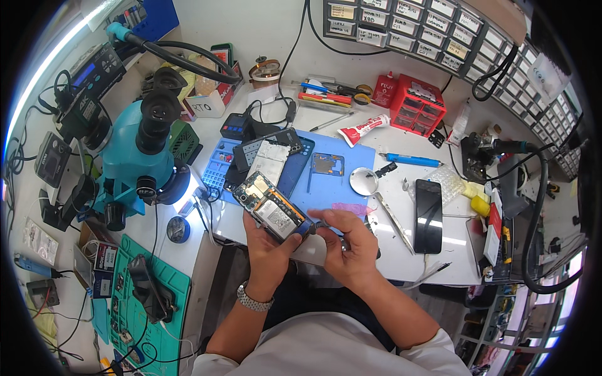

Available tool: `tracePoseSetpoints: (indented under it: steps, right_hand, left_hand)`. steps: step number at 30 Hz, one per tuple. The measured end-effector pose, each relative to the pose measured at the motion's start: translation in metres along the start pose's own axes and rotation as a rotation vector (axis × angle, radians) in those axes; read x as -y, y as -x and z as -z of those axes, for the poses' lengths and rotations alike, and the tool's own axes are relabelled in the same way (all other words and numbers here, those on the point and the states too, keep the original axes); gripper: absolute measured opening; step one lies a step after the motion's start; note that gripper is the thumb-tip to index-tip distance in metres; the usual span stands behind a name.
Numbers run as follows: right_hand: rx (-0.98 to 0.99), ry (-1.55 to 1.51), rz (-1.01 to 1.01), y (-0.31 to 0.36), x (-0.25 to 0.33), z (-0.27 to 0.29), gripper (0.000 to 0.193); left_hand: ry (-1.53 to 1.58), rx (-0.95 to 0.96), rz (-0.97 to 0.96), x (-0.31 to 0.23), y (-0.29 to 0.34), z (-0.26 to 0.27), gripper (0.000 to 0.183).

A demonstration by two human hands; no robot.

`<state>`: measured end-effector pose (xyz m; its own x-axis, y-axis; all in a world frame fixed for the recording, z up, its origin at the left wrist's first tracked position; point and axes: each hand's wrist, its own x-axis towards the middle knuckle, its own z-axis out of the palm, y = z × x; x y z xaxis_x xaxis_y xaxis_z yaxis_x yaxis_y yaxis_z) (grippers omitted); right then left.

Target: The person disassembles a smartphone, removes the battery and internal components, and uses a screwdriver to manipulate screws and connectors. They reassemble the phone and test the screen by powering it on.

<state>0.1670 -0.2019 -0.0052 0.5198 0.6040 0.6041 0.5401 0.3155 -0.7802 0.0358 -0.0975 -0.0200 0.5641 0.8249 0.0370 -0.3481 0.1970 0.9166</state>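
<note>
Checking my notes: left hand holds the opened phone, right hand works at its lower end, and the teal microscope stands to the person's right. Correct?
One slip: the head view shows the teal microscope on the person's left, not right. The rest holds: the left hand holds the opened phone and the right hand works at its lower end.

Two hands [269, 247], one opened phone [271, 210], one microscope [141, 156].

Short white sleeves, a metal wristwatch [254, 299] on the left wrist.
</note>
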Motion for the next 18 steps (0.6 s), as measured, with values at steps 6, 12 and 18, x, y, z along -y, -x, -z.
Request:
tracePoseSetpoints:
  steps: [6, 12, 18]
  right_hand:
    - [0.003, 0.186, 0.03, -0.009, 0.009, 0.005, 0.041]
    - [-0.046, 0.114, 0.085, 0.002, -0.003, 0.006, 0.04]
    - [-0.005, -0.087, -0.071, 0.003, 0.003, -0.001, 0.038]
  left_hand:
    - [0.034, 0.012, -0.014, 0.001, 0.0, 0.002, 0.109]
    - [0.028, 0.024, 0.006, -0.001, 0.001, 0.002, 0.108]
    - [0.057, 0.038, 0.002, -0.004, 0.001, 0.0, 0.105]
